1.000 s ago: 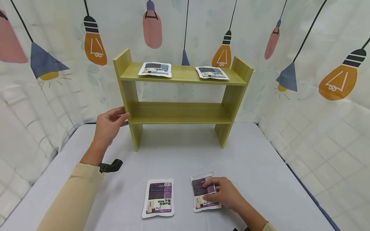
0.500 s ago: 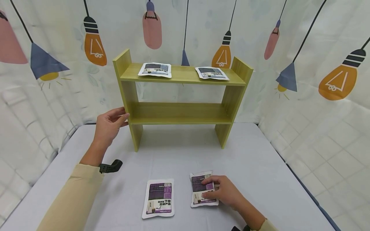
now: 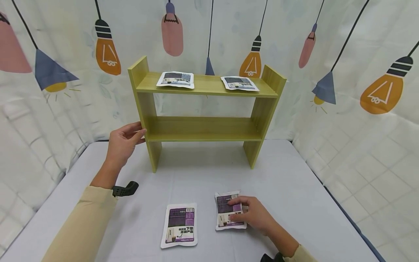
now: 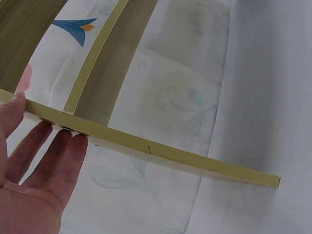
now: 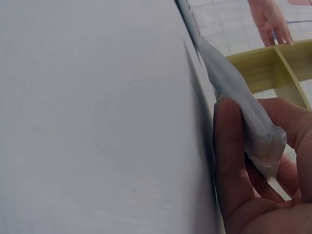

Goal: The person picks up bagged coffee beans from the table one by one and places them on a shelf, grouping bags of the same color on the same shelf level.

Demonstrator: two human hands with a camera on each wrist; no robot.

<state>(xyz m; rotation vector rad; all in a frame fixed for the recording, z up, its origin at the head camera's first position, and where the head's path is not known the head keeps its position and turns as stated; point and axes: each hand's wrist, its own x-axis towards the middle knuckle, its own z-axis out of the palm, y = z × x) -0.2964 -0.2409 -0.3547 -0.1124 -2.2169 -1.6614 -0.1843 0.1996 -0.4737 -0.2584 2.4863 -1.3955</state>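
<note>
At the right front of the table, my right hand point(image 3: 256, 216) pinches a white and purple pouch point(image 3: 224, 203) by its right edge. In the right wrist view, the pouch point(image 5: 243, 102) sits between thumb and fingers, close over the white tabletop. My left hand point(image 3: 122, 140) holds the left side panel of a yellow-green two-tier shelf point(image 3: 203, 129). In the left wrist view, the thumb is at the panel's point(image 4: 146, 146) front edge and the fingertips touch its outer face. A second purple pouch point(image 3: 180, 225) lies flat on the table, left of the held one.
Two more pouches lie on the shelf's top board, one at the left point(image 3: 175, 79) and one at the right point(image 3: 240, 83). The lower board point(image 3: 203, 128) runs below. A printed curtain point(image 3: 209, 36) hangs close behind and beside the white table point(image 3: 196, 185).
My right hand and its pouch have shifted slightly forward, toward the shelf. The left hand, the shelf and the other pouches have stayed put.
</note>
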